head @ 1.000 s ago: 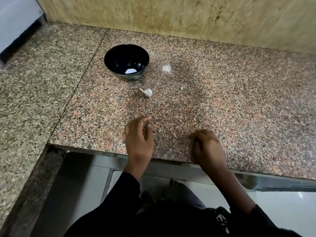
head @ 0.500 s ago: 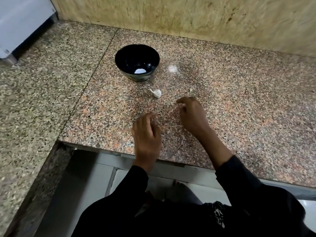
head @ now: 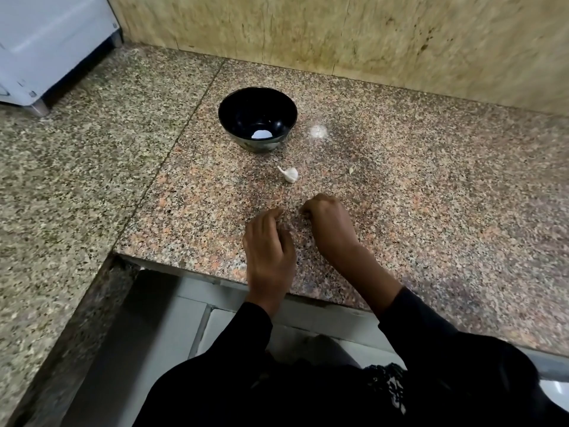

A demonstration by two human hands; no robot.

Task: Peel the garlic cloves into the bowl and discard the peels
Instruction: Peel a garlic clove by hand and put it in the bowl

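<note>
The right hand (head: 329, 223) has drawn back, curled beside the loosely curled left hand (head: 269, 248); contents unclear. Garlic (head: 290, 174) lies just ahead, nearer the right.

I was looking at a home kitchen: a speckled granite counter (head: 431, 211) ran into a corner under a stained tiled wall (head: 369, 35), a white appliance (head: 46, 47) at its far-left edge.

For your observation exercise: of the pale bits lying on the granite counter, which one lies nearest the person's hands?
The garlic clove, just in front of the bowl. The pale patch lies farther back.
</note>
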